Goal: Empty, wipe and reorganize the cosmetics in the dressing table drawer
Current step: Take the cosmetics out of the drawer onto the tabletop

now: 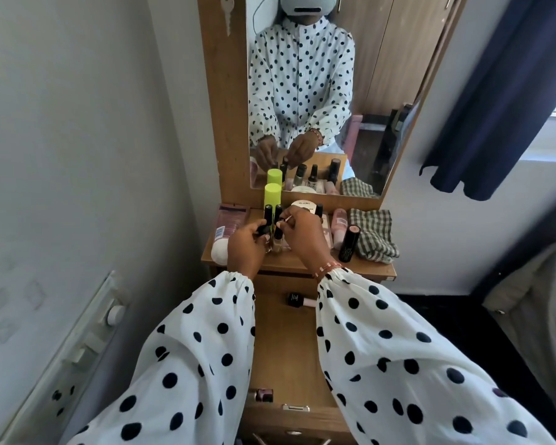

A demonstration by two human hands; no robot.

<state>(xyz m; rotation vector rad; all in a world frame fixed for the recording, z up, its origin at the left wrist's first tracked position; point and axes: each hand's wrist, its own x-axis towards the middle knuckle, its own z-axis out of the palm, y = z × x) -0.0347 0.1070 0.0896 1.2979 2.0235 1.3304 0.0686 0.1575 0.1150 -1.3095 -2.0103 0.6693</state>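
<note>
Wooden dressing table top carries the cosmetics, while the drawer stands open below. We see our left hand gripping a black-capped bottle; our right hand pinches a thin stick.

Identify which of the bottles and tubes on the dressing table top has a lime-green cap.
The tall bottle standing at the back, against the mirror's lower frame, just beyond the left hand. The small bottles near it have black caps; the tubes to the right are pink.
</note>
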